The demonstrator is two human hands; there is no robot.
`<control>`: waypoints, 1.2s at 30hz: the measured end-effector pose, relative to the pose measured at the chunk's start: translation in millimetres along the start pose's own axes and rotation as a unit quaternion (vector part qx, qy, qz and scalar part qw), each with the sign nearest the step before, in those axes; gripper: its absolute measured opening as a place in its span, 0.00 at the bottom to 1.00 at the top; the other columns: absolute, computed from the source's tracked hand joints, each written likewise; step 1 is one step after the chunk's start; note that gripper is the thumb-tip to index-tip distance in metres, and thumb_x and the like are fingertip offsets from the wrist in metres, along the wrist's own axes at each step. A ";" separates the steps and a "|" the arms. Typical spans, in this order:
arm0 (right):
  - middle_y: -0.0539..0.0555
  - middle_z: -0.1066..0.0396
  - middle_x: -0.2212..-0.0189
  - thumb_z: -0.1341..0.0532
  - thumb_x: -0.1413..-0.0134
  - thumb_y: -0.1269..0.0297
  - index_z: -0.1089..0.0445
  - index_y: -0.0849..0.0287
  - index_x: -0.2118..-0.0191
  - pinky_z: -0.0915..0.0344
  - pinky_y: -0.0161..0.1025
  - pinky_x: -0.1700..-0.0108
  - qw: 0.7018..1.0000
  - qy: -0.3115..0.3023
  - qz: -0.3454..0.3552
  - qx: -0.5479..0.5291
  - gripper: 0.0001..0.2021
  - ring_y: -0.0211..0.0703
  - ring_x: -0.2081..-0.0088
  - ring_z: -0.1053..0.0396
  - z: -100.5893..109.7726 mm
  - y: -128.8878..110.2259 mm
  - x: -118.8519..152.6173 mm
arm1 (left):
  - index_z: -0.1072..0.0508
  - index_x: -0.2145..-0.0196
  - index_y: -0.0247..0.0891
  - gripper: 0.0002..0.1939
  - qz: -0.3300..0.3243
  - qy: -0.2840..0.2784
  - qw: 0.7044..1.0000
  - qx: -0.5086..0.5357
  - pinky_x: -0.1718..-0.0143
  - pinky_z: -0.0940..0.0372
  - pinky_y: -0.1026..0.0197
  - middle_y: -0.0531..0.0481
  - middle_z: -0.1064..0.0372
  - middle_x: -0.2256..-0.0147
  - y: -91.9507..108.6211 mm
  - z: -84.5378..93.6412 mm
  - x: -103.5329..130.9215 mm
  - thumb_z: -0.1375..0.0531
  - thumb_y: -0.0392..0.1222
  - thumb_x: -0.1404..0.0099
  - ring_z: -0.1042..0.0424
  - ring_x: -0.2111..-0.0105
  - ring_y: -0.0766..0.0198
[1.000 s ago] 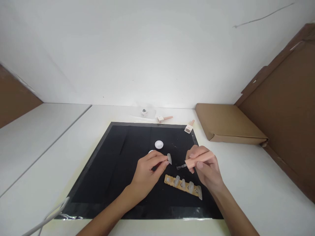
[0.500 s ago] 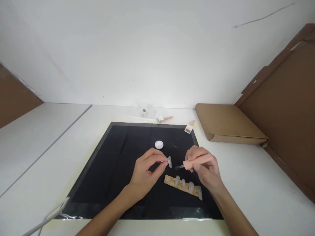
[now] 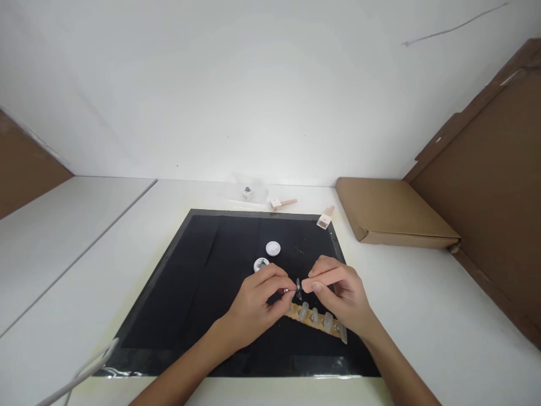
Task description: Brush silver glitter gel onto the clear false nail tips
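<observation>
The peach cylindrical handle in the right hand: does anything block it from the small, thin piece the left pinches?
Nothing visible stands between the handle and the piece; the wavy tan strip lies nearer the person.

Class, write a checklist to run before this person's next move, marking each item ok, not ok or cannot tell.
1. Left hand pinching the small, dark-looking curved piece at its fingertips: ok.
2. Right hand keeping a firm-looking grip on the smooth pale-pink handle: ok.
3. Bristles touching the piece: cannot tell, too small.
4. Yellow wavy-edged strip bearing translucent pieces, fully visible: not ok, left fingers cover its left end.
5. Round white dish with dark contents fully visible: not ok, partly hidden behind the left hand.
</observation>
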State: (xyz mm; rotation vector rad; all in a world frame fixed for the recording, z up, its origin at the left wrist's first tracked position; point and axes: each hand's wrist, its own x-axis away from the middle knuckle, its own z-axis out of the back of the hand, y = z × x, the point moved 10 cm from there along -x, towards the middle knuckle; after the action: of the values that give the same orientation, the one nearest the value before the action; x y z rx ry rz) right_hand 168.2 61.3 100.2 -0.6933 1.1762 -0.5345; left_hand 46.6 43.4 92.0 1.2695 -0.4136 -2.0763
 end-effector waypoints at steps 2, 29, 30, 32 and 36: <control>0.51 0.29 0.73 0.41 0.42 0.71 0.31 0.54 0.69 0.36 0.38 0.73 1.000 0.000 0.004 0.014 0.06 0.40 0.73 0.33 -0.4 -1.8 -0.6 | 0.29 0.69 0.36 0.06 0.008 -0.004 1.000 0.005 0.71 0.33 0.67 0.49 0.32 0.71 -1.2 -0.6 0.1 0.43 0.28 0.41 0.31 0.73 0.68; 0.49 0.29 0.74 0.41 0.42 0.70 0.31 0.54 0.70 0.36 0.38 0.71 0.999 0.006 -0.011 -0.037 0.06 0.38 0.74 0.33 -0.1 -0.1 -0.2 | 0.28 0.74 0.35 0.07 0.101 0.001 0.989 0.106 0.74 0.36 0.68 0.51 0.32 0.75 -16.1 -0.5 -2.7 0.42 0.27 0.44 0.33 0.76 0.70; 0.50 0.29 0.74 0.41 0.42 0.70 0.31 0.55 0.71 0.36 0.38 0.71 0.999 -0.003 -0.012 -0.040 0.07 0.38 0.74 0.34 -2.1 -0.5 -0.6 | 0.28 0.74 0.35 0.07 0.104 0.002 0.989 0.106 0.74 0.36 0.69 0.51 0.32 0.75 -16.6 0.0 -3.1 0.42 0.27 0.44 0.33 0.76 0.70; 0.50 0.29 0.75 0.40 0.42 0.69 0.32 0.55 0.72 0.36 0.38 0.72 0.999 -0.013 -0.018 -0.041 0.07 0.38 0.75 0.35 -4.5 -0.3 -1.2 | 0.28 0.74 0.35 0.07 0.106 -0.001 0.989 0.106 0.74 0.37 0.69 0.51 0.32 0.76 -16.9 -0.4 -3.9 0.42 0.27 0.45 0.33 0.76 0.70; 0.49 0.30 0.77 0.39 0.43 0.69 0.33 0.55 0.74 0.37 0.37 0.73 0.999 -0.017 -0.027 -0.042 0.08 0.38 0.76 0.35 -5.3 1.8 -1.6 | 0.28 0.75 0.35 0.06 0.119 -0.016 0.986 0.116 0.73 0.37 0.68 0.52 0.32 0.75 -19.0 -5.2 -3.5 0.42 0.27 0.44 0.34 0.76 0.70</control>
State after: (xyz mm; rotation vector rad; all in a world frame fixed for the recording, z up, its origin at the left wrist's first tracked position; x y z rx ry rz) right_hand 162.8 62.5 98.7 -0.8043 1.1564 -0.5195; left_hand 45.2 60.0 81.0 1.2494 -0.8013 -1.8891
